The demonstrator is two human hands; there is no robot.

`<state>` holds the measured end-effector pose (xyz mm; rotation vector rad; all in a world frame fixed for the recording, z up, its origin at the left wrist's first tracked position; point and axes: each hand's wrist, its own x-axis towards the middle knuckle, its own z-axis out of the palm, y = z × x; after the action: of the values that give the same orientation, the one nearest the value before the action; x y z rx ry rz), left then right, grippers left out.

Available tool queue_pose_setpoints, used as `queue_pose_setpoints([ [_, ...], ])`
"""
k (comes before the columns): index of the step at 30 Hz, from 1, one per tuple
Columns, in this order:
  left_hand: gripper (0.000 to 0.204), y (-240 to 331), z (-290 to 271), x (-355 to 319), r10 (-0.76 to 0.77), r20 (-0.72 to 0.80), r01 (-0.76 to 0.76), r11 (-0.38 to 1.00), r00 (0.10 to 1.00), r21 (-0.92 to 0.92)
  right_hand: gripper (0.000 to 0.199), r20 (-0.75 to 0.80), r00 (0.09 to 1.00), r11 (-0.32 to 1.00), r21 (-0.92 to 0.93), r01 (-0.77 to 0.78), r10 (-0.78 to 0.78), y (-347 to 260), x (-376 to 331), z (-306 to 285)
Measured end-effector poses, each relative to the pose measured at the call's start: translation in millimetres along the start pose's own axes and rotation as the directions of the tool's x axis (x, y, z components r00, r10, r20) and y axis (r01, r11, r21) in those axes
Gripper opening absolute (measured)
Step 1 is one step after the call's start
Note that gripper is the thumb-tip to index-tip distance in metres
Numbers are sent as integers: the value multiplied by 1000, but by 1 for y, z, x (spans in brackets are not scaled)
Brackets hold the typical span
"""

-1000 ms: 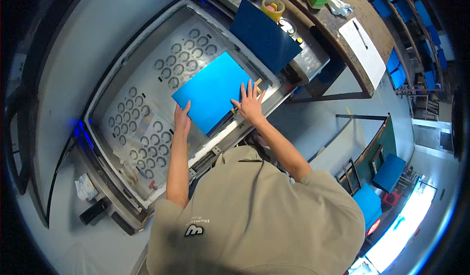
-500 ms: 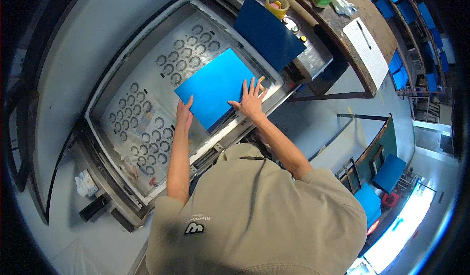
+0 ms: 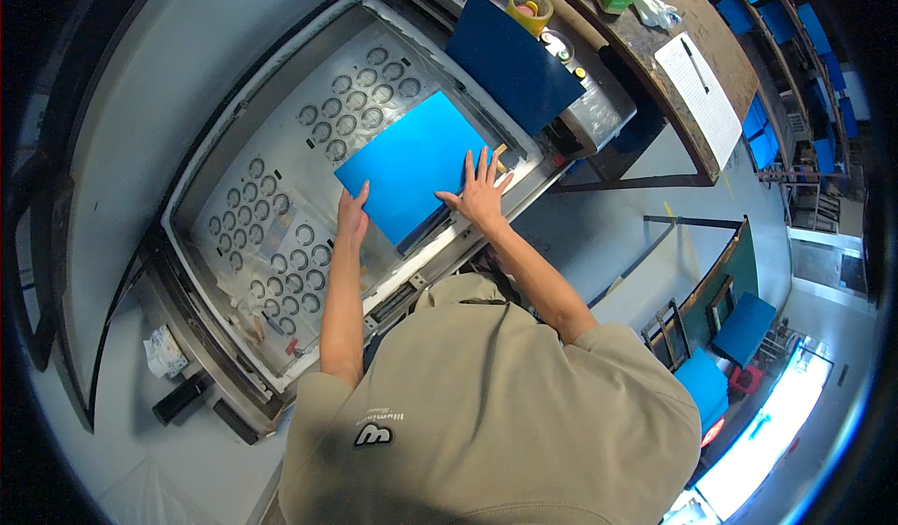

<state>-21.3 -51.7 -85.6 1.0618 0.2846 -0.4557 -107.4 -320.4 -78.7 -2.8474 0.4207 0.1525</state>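
We have a bright blue sheet (image 3: 416, 177) lying flat on the pale printing bed (image 3: 281, 151), over the ringed circle pattern (image 3: 351, 114), its long axis running from near left to far right, one corner pointing toward us. Our left hand (image 3: 353, 215) sits at the sheet's near-left corner, fingers closed against the edge; whether it pinches the sheet or only touches it, we cannot tell. Our right hand (image 3: 482, 191) lies flat with fingers spread wide on the sheet's near-right edge, pressing, not gripping. Both hands are at the sheet, which extends away from them toward the far left. A darker blue sheet (image 3: 513, 62) rests further off, near a yellow tape roll (image 3: 529, 9) on the wooden surface (image 3: 692, 20).
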Motion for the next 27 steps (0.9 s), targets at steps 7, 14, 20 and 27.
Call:
queue_pose_setpoints([
  [7,52,-3,-5,-2,-15,-33,13,998,999,-59,118,-33,999,1000,20,12,-12,2,-1,1],
  [14,38,25,-24,-5,-195,21,189,969,981,159,130,4,1000,999,29,-30,30,3,0,0],
  [20,56,61,-64,17,-408,-269,478,593,872,648,135,16,999,998,48,-46,46,4,-1,-3],
  [27,53,74,-83,83,499,-25,-100,222,867,970,141,89,982,983,64,-173,167,-3,-6,-9],
])
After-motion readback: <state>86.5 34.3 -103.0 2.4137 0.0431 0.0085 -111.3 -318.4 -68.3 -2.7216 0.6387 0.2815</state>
